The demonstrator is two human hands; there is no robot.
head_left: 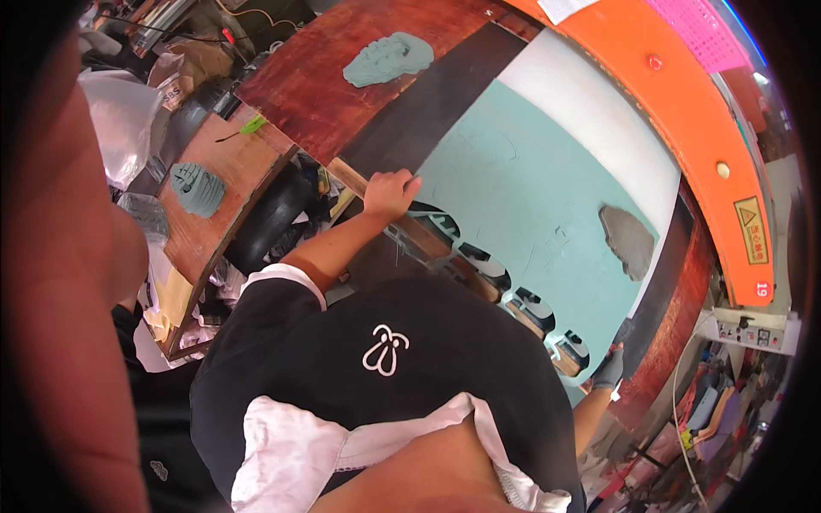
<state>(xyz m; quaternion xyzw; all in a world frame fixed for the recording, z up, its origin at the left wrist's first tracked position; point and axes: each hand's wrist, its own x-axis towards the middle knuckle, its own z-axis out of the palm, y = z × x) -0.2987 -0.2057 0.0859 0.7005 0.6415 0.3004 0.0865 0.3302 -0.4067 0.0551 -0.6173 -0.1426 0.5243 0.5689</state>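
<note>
A broad teal sheet (pixel 530 197) lies over a white board (pixel 590 85). Along its near edge runs a row of several shoe-shaped cut-outs, with dark and wooden parts showing through. My left hand (pixel 392 195) is closed at the sheet's left corner, fingers curled over the edge. At the near right corner, my right hand (pixel 608 373), in a grey glove, is closed on the sheet's edge; some of its fingers are hidden. A ragged-edged grey piece (pixel 629 242) rests on the sheet's right part.
An orange machine beam (pixel 684 94) arches along the far right, above a control box (pixel 757 333). Stacked teal pieces (pixel 389 60) sit on the red-brown tabletop (pixel 299 94). Another teal stack (pixel 198 190) stands on a wooden table (pixel 248 150) at left. A blurred arm (pixel 77 299) fills the left side.
</note>
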